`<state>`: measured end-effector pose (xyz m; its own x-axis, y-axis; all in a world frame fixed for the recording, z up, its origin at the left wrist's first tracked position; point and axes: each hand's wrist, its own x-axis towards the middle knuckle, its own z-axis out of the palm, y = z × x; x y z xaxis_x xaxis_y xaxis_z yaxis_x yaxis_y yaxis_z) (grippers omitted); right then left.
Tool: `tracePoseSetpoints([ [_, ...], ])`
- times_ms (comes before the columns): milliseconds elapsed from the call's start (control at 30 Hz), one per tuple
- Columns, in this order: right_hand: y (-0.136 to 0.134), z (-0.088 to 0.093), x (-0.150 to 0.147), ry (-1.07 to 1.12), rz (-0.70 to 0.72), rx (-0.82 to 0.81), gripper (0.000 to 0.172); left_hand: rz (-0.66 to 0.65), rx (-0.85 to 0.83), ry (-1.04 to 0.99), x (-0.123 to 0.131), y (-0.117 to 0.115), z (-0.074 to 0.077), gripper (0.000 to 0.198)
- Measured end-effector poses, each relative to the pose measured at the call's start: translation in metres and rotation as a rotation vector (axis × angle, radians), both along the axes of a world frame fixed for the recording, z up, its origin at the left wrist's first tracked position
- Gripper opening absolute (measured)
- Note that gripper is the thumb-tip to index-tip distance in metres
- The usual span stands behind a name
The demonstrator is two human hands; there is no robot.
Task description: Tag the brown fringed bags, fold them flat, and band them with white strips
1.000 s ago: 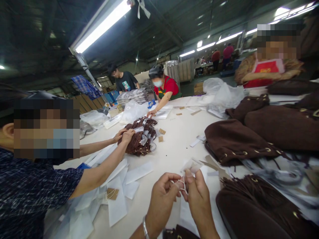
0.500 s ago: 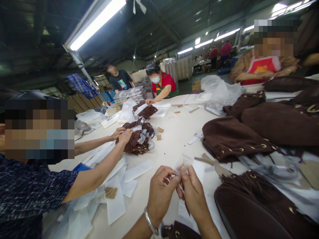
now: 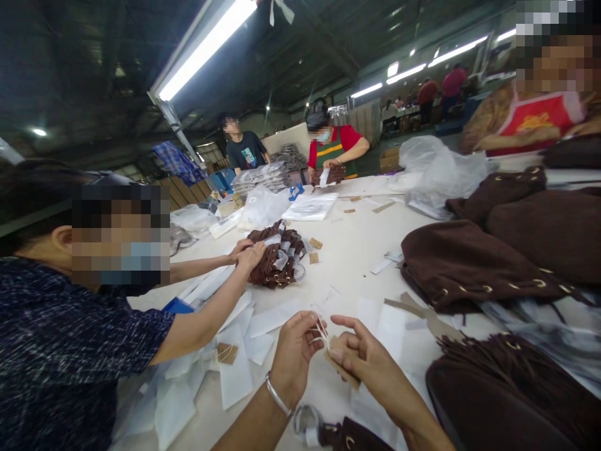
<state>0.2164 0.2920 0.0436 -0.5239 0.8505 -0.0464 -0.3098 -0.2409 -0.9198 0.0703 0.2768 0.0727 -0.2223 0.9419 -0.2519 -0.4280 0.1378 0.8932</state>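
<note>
My left hand (image 3: 295,351), with a silver bangle at the wrist, pinches a white string (image 3: 320,331) above the table. My right hand (image 3: 364,354) grips a brown cardboard hang tag (image 3: 342,363) between thumb and fingers, its index finger stretched out. The string runs from the tag to my left fingers. Below the hands, at the bottom edge, lies part of a dark brown bag (image 3: 357,435) with a clear-wrapped ring beside it. To the right rests a brown fringed bag (image 3: 498,388).
Brown bags with gold eyelets (image 3: 474,263) pile up on the right. A co-worker at left presses a bundle of brown bags (image 3: 277,257). White sheets (image 3: 235,376) and loose tags (image 3: 313,257) lie about the table (image 3: 347,269). Other people stand across it.
My hands have moved apart, and the tag with its string now shows between them. The clear piece has left my fingers. The co-worker across the table has lifted a brown bag. The view has shifted.
</note>
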Motion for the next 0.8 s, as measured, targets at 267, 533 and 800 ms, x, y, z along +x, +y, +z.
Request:
tracePoseSetpoints([
  [267,0.001,-0.001,0.003,-0.234,-0.112,0.283,0.04,-0.017,-0.102,-0.151,-0.006,-0.003,0.002,0.017],
  [533,0.004,0.005,0.001,-0.188,-0.201,0.442,0.031,-0.06,-0.097,-0.205,0.004,-0.001,0.003,0.011],
  [800,0.004,-0.005,0.003,-0.061,-0.374,0.409,0.025,-0.045,-0.226,-0.201,0.011,0.014,0.004,0.02],
])
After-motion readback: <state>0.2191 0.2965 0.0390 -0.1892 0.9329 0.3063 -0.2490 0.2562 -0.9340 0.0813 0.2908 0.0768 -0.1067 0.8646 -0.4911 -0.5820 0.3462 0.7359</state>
